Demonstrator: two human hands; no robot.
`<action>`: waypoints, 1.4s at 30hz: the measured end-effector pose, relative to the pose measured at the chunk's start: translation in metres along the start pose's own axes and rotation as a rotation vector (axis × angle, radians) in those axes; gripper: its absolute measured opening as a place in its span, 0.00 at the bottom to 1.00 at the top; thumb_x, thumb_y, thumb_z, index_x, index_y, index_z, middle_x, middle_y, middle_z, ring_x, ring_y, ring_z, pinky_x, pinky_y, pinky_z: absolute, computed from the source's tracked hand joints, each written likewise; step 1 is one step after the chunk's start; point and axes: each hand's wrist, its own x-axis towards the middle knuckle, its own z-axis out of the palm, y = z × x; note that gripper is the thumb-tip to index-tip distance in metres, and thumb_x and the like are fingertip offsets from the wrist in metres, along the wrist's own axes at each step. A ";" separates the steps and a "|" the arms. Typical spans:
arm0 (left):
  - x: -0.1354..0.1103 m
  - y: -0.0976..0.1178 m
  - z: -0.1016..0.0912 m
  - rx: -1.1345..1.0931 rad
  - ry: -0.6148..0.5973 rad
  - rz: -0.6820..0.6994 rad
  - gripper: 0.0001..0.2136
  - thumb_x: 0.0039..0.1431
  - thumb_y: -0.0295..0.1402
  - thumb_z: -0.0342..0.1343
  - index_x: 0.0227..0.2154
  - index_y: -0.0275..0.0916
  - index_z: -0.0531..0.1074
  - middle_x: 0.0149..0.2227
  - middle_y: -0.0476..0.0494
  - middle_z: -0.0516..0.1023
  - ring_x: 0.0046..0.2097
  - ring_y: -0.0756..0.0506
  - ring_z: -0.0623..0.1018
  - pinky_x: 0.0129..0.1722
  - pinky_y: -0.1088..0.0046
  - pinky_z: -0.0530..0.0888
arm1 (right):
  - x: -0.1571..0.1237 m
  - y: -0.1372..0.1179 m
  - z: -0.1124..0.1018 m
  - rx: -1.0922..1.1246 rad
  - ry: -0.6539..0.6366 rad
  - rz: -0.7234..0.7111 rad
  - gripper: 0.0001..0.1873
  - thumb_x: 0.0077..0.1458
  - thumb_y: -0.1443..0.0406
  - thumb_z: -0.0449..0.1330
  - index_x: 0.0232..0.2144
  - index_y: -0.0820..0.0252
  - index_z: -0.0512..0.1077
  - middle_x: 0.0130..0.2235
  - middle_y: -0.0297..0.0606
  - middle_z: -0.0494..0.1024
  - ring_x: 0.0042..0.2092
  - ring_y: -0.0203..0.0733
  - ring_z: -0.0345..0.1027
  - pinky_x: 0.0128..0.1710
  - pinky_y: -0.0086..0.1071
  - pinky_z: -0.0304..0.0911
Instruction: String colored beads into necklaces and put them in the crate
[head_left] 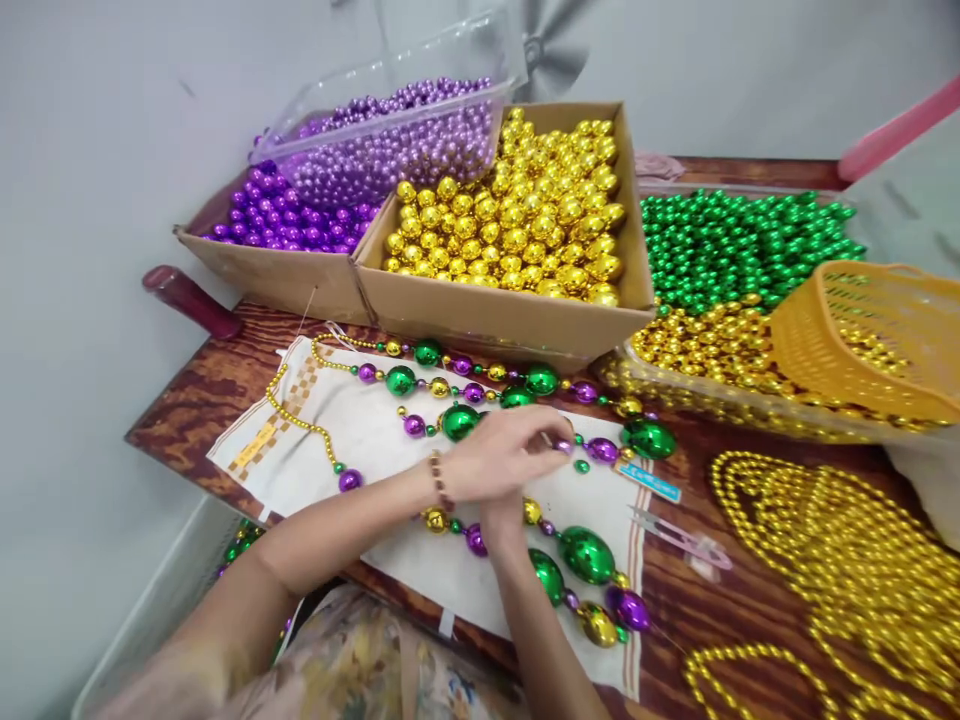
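My left hand (499,455), with a beaded bracelet on its wrist, reaches across the white cloth (360,420). Its thumb and fingers are pinched around a bead strand near a small purple bead (564,446). A purple bead (602,450) and a large green bead (649,438) continue that row to the right. My right hand (501,515) comes up from below and crosses under the left; its fingers are hidden behind it. Near the right wrist lies a strand with a large green bead (586,554), a gold bead (598,624) and a purple bead (628,608).
Cardboard boxes hold purple beads (292,215) and gold beads (502,235). Green beads (750,240) fill a tray at right, beside an orange basket (840,330). Small scissors (686,540) and gold bead chains (847,560) lie on the wooden table (187,375).
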 end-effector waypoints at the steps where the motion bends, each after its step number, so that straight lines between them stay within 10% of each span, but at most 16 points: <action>1: -0.015 -0.002 -0.019 -0.187 0.120 -0.059 0.06 0.60 0.30 0.59 0.40 0.37 0.77 0.41 0.41 0.80 0.40 0.46 0.79 0.42 0.69 0.75 | -0.001 0.002 0.001 0.028 0.010 0.019 0.18 0.66 0.54 0.56 0.42 0.64 0.73 0.37 0.39 0.77 0.32 0.36 0.72 0.31 0.31 0.71; 5: -0.072 -0.026 -0.087 -0.721 0.592 -0.293 0.10 0.57 0.34 0.64 0.41 0.37 0.78 0.38 0.44 0.81 0.33 0.50 0.79 0.38 0.72 0.76 | -0.004 -0.005 0.003 0.196 0.014 0.119 0.17 0.55 0.53 0.63 0.32 0.64 0.75 0.26 0.37 0.76 0.25 0.37 0.69 0.23 0.28 0.63; 9: -0.105 -0.052 -0.118 -0.922 0.737 -0.378 0.13 0.55 0.32 0.67 0.42 0.35 0.77 0.38 0.45 0.81 0.33 0.51 0.80 0.37 0.75 0.77 | -0.008 -0.019 0.006 0.176 -0.053 0.144 0.13 0.51 0.56 0.64 0.28 0.62 0.76 0.21 0.34 0.74 0.23 0.35 0.65 0.24 0.28 0.61; 28: -0.106 -0.063 -0.116 -1.181 0.743 -0.357 0.08 0.58 0.31 0.65 0.37 0.35 0.74 0.35 0.44 0.82 0.37 0.46 0.83 0.43 0.68 0.80 | -0.020 -0.036 0.014 -0.093 -0.108 0.064 0.14 0.55 0.56 0.61 0.26 0.60 0.75 0.20 0.31 0.65 0.22 0.35 0.59 0.24 0.28 0.57; 42: -0.102 -0.052 -0.097 -0.970 0.692 -0.412 0.12 0.53 0.33 0.67 0.39 0.34 0.77 0.35 0.44 0.81 0.39 0.47 0.81 0.44 0.71 0.76 | -0.016 -0.036 0.030 -0.013 -0.107 0.160 0.12 0.53 0.57 0.62 0.28 0.60 0.77 0.20 0.31 0.70 0.22 0.35 0.64 0.23 0.28 0.61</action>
